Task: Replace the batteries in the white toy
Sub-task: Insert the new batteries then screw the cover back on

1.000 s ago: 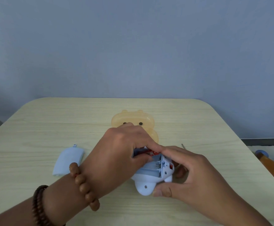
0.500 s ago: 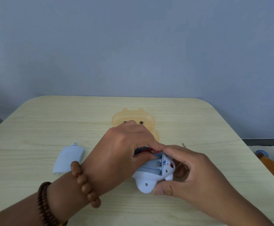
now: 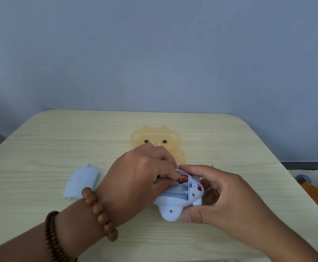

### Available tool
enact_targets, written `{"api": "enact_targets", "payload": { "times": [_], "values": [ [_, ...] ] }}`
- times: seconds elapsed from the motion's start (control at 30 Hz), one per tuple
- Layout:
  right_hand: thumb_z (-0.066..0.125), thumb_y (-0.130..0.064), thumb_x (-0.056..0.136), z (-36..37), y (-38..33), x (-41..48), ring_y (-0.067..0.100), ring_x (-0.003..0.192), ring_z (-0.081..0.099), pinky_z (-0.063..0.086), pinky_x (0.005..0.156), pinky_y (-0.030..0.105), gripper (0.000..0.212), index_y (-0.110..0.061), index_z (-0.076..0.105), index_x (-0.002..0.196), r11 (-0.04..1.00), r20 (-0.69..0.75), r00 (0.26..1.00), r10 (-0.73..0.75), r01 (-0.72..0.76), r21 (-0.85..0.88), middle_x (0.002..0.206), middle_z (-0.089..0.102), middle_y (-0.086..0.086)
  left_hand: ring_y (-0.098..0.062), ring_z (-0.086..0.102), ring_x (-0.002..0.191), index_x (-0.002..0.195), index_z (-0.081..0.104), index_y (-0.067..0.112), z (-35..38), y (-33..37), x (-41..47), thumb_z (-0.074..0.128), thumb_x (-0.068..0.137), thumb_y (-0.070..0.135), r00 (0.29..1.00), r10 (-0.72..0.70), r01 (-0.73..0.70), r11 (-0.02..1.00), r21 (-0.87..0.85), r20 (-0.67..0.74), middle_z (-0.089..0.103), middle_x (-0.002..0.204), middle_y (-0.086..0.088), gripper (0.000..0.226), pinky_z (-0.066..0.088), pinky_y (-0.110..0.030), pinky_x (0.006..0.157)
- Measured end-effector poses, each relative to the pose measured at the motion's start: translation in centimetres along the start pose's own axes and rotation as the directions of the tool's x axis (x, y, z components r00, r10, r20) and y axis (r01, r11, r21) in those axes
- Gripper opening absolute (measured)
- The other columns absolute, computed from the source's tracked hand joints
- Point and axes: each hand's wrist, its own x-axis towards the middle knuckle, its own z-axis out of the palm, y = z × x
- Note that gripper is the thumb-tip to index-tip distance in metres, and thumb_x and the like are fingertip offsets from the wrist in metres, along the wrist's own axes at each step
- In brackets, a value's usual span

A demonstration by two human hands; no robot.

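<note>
Head view: the white toy (image 3: 175,203) lies underside-up on the table (image 3: 50,140), its battery compartment open toward the camera. The left hand (image 3: 135,180) reaches over the toy from the left, its fingers pinched around a red-ended battery (image 3: 182,178) whose tip sits at the far end of the open compartment; whether it is fully seated is hard to tell, since the fingers cover most of it. The right hand (image 3: 222,197) wraps the toy from the right, fingers curled over its far edge and the thumb pressed against its near, rounded end. Left of the toy, well apart from it, lies the pale blue battery cover (image 3: 81,181). Just behind the toy and the hands lies an orange bear-shaped case (image 3: 154,137). Two bead bracelets (image 3: 97,210) circle the left wrist.
</note>
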Motion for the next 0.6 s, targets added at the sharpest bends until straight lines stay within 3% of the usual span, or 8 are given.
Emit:
{"api": "enact_targets", "payload": {
  "times": [0.13, 0.23, 0.3, 0.37, 0.5, 0.6],
  "values": [
    [0.095, -0.046, 0.052, -0.2, -0.1, 0.1, -0.003, 0.070, 0.068, 0.052, 0.067, 0.008, 0.078, -0.064, 0.061, 0.120, 1.000, 0.016, 1.000, 0.020, -0.020, -0.005, 0.101, 0.076, -0.024, -0.012, 0.065, 0.089, 0.088, 0.081, 0.030, -0.1, 0.4, 0.0, 0.078, 0.082, 0.019, 0.996, -0.082, 0.081, 0.996, 0.038, 0.040, 0.072, 0.101, 0.015, 0.012, 0.055, -0.039, 0.070],
    [0.096, -0.045, 0.053, -0.4, 0.1, 0.0, 0.001, 0.078, 0.072, 0.055, 0.070, 0.015, 0.079, -0.060, 0.061, 0.123, 0.999, 0.030, 0.999, 0.044, -0.044, -0.006, 0.105, 0.077, -0.021, 0.001, 0.062, 0.098, 0.105, 0.075, 0.039, -0.8, 0.4, -0.3, 0.072, 0.085, 0.042, 0.991, -0.088, 0.089, 0.996, -0.004, 0.098, 0.069, 0.108, 0.022, 0.020, 0.054, -0.029, 0.078],
    [0.096, -0.048, 0.054, -0.5, 0.2, 0.1, 0.004, 0.083, 0.074, 0.056, 0.073, 0.018, 0.080, -0.059, 0.060, 0.124, 0.998, 0.032, 0.998, 0.054, -0.054, -0.011, 0.108, 0.076, -0.020, 0.006, 0.058, 0.104, 0.120, 0.061, 0.045, -1.4, 0.3, -0.8, 0.067, 0.076, 0.067, 0.974, -0.111, 0.124, 0.991, -0.054, 0.197, 0.062, 0.112, 0.029, 0.050, 0.049, -0.017, 0.080],
    [0.096, -0.049, 0.054, -0.6, 0.3, 0.1, 0.003, 0.086, 0.073, 0.056, 0.075, 0.018, 0.079, -0.058, 0.060, 0.124, 0.998, 0.041, 0.997, 0.066, -0.065, -0.014, 0.110, 0.075, -0.021, 0.011, 0.050, 0.111, 0.130, 0.046, 0.049, -1.7, 0.2, -1.4, 0.068, 0.062, 0.078, 0.957, -0.118, 0.133, 0.990, -0.041, 0.266, 0.054, 0.119, 0.033, 0.077, 0.045, -0.014, 0.084],
    [0.091, -0.039, 0.069, -1.1, -0.2, 0.3, 0.009, 0.099, 0.074, 0.059, 0.080, 0.028, 0.065, -0.050, 0.062, 0.126, 0.986, 0.173, 0.982, 0.075, -0.099, 0.134, 0.117, 0.076, -0.012, 0.005, 0.049, 0.116, 0.132, 0.052, 0.040, -1.1, 0.2, -1.9, 0.081, 0.054, 0.068, 0.959, -0.139, 0.157, 0.986, -0.057, 0.246, 0.053, 0.120, 0.028, 0.088, 0.041, -0.013, 0.093],
    [0.069, -0.056, 0.076, -1.2, -0.3, 1.1, 0.027, 0.088, 0.071, 0.056, 0.081, 0.053, 0.040, -0.044, 0.068, 0.114, 0.973, 0.078, 0.986, 0.149, -0.161, 0.165, 0.083, 0.079, -0.003, 0.003, 0.051, 0.113, 0.128, 0.057, 0.037, -0.8, 0.3, -1.9, 0.084, 0.053, 0.063, 0.965, -0.128, 0.154, 0.984, -0.094, 0.231, 0.053, 0.119, 0.027, 0.084, 0.039, -0.010, 0.091]
  ]
}}
